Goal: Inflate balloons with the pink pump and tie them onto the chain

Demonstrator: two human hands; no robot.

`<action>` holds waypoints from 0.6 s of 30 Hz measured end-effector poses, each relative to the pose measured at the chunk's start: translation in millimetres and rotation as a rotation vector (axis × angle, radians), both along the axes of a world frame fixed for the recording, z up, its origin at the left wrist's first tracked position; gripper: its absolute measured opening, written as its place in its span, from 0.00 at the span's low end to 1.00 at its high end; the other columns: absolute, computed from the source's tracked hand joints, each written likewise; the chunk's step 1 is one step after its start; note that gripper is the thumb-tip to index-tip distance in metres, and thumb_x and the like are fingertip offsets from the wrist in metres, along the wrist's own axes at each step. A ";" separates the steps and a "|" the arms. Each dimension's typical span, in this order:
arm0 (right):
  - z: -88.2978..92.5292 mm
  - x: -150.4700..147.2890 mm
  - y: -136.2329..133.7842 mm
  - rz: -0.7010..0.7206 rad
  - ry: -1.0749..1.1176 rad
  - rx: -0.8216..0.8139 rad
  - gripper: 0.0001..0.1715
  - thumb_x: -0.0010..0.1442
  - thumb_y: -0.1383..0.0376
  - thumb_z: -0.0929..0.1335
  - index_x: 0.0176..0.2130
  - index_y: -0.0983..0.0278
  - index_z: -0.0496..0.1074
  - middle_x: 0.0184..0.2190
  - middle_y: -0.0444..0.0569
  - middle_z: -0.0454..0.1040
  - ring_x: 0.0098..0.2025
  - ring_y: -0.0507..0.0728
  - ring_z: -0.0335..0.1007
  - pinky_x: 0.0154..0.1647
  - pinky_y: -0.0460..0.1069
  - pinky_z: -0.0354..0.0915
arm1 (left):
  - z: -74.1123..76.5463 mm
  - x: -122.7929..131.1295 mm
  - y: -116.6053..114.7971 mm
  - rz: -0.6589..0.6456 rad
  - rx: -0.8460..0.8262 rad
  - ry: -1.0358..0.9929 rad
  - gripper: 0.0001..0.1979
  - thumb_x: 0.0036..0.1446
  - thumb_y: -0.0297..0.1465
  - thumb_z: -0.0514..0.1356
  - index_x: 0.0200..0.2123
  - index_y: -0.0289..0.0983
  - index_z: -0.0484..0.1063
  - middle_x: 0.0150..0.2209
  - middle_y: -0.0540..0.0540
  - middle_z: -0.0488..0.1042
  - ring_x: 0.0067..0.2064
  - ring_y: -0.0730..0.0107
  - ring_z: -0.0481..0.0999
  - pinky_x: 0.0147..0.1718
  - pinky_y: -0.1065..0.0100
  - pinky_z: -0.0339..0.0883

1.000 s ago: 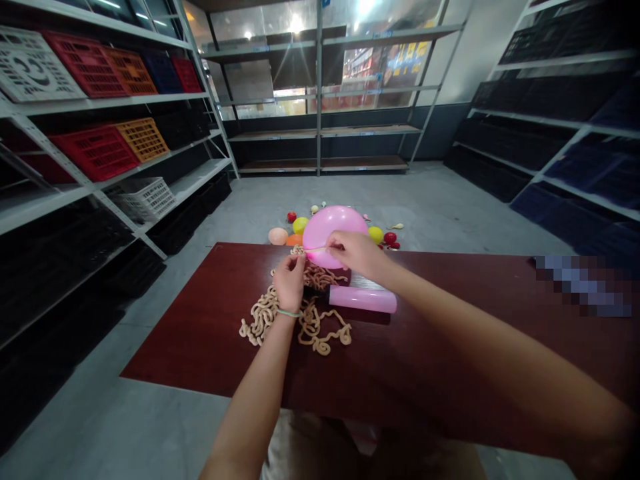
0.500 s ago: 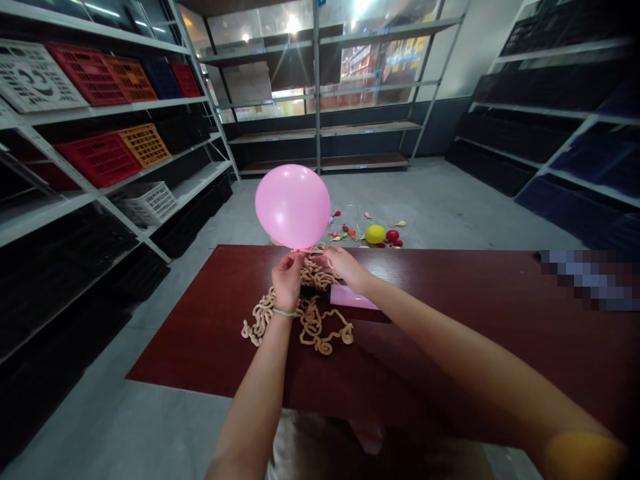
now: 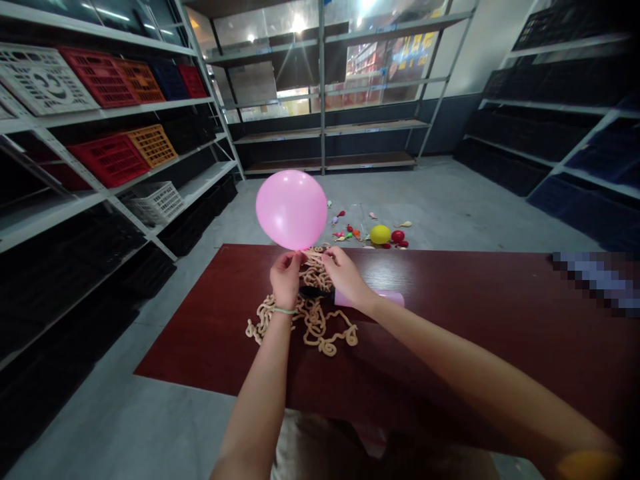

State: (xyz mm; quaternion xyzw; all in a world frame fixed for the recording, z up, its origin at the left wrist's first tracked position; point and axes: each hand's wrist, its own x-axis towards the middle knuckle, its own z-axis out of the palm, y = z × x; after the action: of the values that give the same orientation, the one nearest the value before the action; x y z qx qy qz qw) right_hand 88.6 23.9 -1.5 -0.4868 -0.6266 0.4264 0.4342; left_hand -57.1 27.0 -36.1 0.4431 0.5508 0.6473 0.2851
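Observation:
A round, inflated pink balloon (image 3: 291,208) stands above the far edge of the dark red table. My left hand (image 3: 286,279), with a pale band at its wrist, is closed and pinches the balloon's neck just under its body. Close by on the right, my right hand (image 3: 345,275) has its thumb and fingers pressed together; what lies between them is too small to make out. Tangled beige cord (image 3: 327,330) spreads on the table under and between both hands. Partly behind my right hand lies a pink cylinder with a black end (image 3: 395,299), which looks like a balloon pump.
The dark red table (image 3: 200,320) reaches far to the right, where a blurred patch (image 3: 595,280) covers something. On the floor beyond lie a yellow balloon (image 3: 380,235), a red balloon (image 3: 398,237) and several limp ones. Shelves with crates (image 3: 113,159) line the left.
My right hand has drawn slightly away from my left, its fingers now pinched together. More of the pink cylinder shows. The whole view has shifted a little.

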 end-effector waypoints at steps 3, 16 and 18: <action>20.4 13.9 -3.1 0.020 -0.540 0.392 0.11 0.67 0.60 0.58 0.41 0.59 0.67 0.32 0.48 0.74 0.32 0.55 0.67 0.30 0.49 0.53 | 1.5 4.8 -1.7 -0.056 -0.096 0.037 0.13 0.55 0.40 0.62 0.30 0.35 0.77 0.27 0.47 0.78 0.30 0.68 0.77 0.32 0.71 0.67; 64.1 45.9 57.4 0.245 -0.842 0.740 0.11 0.66 0.67 0.61 0.38 0.59 0.72 0.29 0.48 0.73 0.33 0.56 0.66 0.40 0.52 0.54 | 15.4 17.0 -19.0 -0.130 0.070 0.409 0.08 0.60 0.35 0.60 0.33 0.39 0.77 0.31 0.48 0.78 0.34 0.69 0.74 0.37 0.70 0.64; 62.2 52.0 61.1 0.206 -0.814 0.691 0.11 0.68 0.64 0.60 0.40 0.59 0.71 0.30 0.47 0.74 0.33 0.56 0.66 0.37 0.51 0.53 | 18.5 18.9 -21.7 -0.144 0.137 0.425 0.08 0.61 0.35 0.60 0.34 0.39 0.77 0.33 0.47 0.78 0.35 0.68 0.75 0.39 0.70 0.65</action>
State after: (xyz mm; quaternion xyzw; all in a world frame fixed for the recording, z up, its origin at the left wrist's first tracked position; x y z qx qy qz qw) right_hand 140.5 85.0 60.7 -0.3775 -0.8923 0.0132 0.2470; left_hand -38.1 5.3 -17.6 0.6260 0.5201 0.5532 0.1775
